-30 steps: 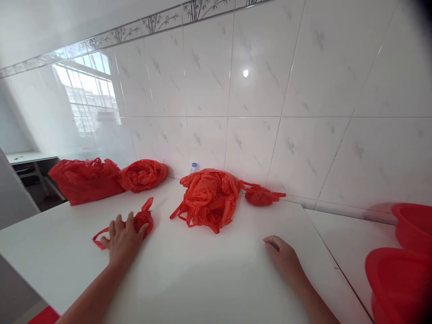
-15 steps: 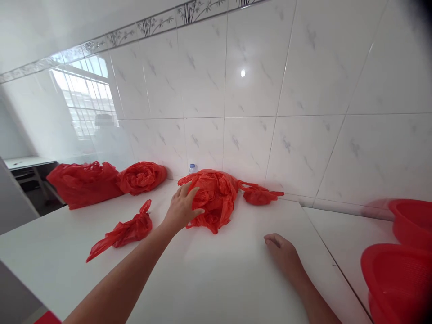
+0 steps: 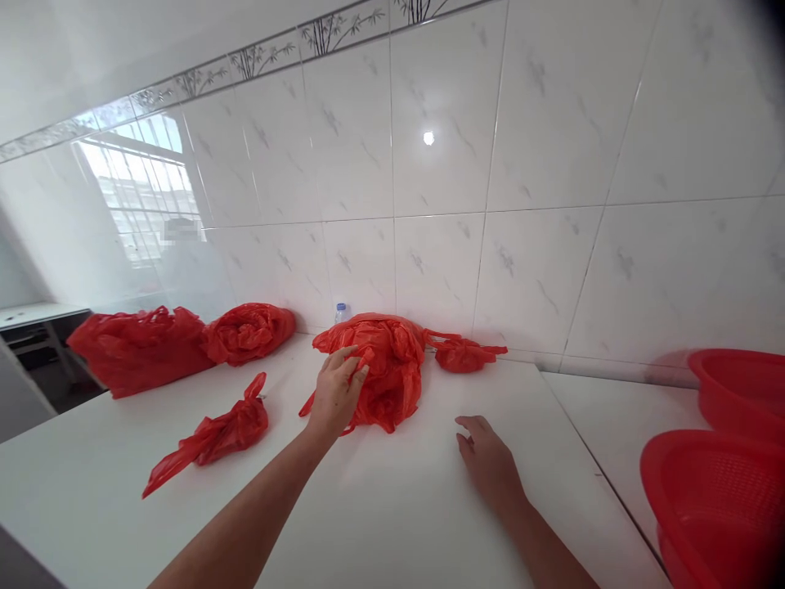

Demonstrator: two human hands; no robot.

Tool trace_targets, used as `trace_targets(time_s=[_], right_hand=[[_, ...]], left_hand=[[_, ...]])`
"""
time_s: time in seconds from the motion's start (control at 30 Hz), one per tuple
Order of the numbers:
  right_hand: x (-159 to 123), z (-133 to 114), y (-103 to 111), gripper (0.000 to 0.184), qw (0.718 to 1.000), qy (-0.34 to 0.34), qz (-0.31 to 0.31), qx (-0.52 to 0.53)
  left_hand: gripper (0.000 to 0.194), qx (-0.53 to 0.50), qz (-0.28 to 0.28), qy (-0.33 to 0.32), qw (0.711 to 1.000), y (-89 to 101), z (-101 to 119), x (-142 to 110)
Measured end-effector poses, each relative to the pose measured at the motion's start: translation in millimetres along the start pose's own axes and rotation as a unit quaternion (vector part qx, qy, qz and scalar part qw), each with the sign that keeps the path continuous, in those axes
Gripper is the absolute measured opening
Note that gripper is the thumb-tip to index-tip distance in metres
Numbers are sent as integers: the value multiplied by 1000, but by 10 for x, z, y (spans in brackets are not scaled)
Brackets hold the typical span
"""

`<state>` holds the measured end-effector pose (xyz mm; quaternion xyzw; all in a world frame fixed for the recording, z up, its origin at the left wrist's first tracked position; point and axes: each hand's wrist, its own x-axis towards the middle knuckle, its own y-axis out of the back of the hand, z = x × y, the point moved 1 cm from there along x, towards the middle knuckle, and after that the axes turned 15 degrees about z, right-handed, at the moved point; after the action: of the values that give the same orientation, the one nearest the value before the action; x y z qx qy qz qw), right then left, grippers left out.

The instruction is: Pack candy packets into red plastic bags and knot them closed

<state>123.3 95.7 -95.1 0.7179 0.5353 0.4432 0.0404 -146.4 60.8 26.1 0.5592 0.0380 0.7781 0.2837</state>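
Observation:
A crumpled red plastic bag (image 3: 392,360) lies on the white table against the tiled wall, its opening facing me. My left hand (image 3: 339,388) is closed on the bag's left front, pinching a fold of film between thumb and fingers. My right hand (image 3: 487,460) hovers low over the table to the right of the bag, fingers apart and holding nothing. Just behind it, a small knotted red bag (image 3: 463,357) rests beside the big one. What the large bag contains is hidden.
On the left stand a large red bag (image 3: 141,348) and a bundled red bag (image 3: 250,331). A tied red bag (image 3: 236,427) lies nearer me. A bottle with a blue cap (image 3: 341,311) stands behind. Red plastic baskets (image 3: 668,470) sit at the right edge.
My left hand has gone from spread fingers to a pinch on the bag's film. My right hand has shifted left toward the bag, its fingers loosening. The view has turned slightly right.

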Motion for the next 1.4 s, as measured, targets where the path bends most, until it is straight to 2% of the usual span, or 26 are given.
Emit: trace_targets(time_s=[0.13,0.2,0.27,0.33,0.4,0.53,0.63,0.77,0.93,1.13,1.4], right_hand=[[-33,-72,-69,36,995,91,35,-34],[-40,-108,-97,37,989,123,64,-47],[-43,-185,-146,36,982,150,95,-58],[-36,-323,-226,37,976,172,122,-61],[-13,-513,-336,42,970,191,143,-49],[96,-887,-607,51,960,214,178,-23],[228,-1018,-809,52,959,206,191,-31],[407,-1036,-997,54,960,190,203,-43],[540,-999,-1100,54,961,194,193,-32],[594,-884,-1197,60,971,174,166,1],[630,-854,-1173,59,978,132,159,-5]], left_hand=[[36,107,-45,-74,990,-85,25,-155],[43,132,-24,-125,983,-69,44,-162],[49,140,12,-143,980,-27,59,-89],[52,143,35,-122,982,3,56,52],[53,149,29,-92,984,-8,25,217],[65,154,-55,-54,985,-146,-115,445],[80,131,-99,-22,986,-243,-258,518],[83,101,-139,-26,985,-272,-415,608],[87,134,-191,-63,970,-272,-478,723],[81,129,-244,-51,960,-459,-471,761],[81,140,-253,-21,957,-656,-497,663]])
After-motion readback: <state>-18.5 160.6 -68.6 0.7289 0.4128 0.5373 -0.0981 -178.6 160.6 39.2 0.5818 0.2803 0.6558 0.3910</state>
